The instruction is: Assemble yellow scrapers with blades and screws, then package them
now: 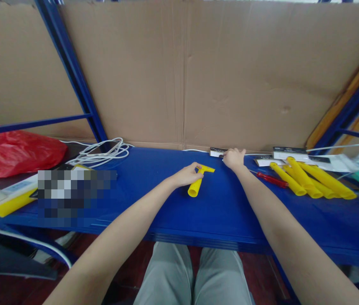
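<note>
One yellow T-shaped handle [195, 187] is in work, lying mid-surface [226, 216], its hollow end toward the near edge; your left hand [186, 174] pinches it just below the crosspiece. Your right hand [234, 158] is curled at a small black-and-white box [215, 151] by the far edge; you cannot tell whether it grips the box or something beneath the fingers. Judging by how things lie, this piece is under way, while at least four more yellow handles [300, 176] sit piled toward the right edge; whether those are finished does not show. A red screwdriver [273, 180] lies between your right forearm and that pile, so it could catch your arm. Behind the pile are more boxes [290, 150]. At the left edge, a red plastic bag [20, 152] and coiled white cable [111, 153] take up room, and a pixelated patch hides what lies nearer you.
</note>
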Action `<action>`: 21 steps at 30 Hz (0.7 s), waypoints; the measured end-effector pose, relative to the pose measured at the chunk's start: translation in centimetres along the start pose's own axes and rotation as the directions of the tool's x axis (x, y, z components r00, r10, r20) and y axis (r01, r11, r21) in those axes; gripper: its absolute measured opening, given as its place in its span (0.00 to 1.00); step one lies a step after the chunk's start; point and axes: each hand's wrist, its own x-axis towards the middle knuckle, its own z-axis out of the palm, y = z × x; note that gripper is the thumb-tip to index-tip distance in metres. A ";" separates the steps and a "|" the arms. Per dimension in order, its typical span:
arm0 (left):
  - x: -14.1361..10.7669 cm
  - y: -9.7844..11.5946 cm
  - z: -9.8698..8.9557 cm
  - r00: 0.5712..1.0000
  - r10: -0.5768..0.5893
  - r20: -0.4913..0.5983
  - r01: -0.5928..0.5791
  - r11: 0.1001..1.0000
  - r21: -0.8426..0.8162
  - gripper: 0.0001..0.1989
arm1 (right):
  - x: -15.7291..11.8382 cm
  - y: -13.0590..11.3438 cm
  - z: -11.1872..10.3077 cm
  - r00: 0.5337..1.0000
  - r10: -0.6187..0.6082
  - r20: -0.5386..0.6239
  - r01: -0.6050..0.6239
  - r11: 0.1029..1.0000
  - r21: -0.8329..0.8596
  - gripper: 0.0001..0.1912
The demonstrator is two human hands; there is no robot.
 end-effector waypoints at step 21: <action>-0.3 0.3 0.0 1.000 0.009 -0.018 -0.008 0.997 0.078 0.20 | -0.2 0.3 0.2 0.990 0.073 0.121 -0.070 0.997 -0.029 0.20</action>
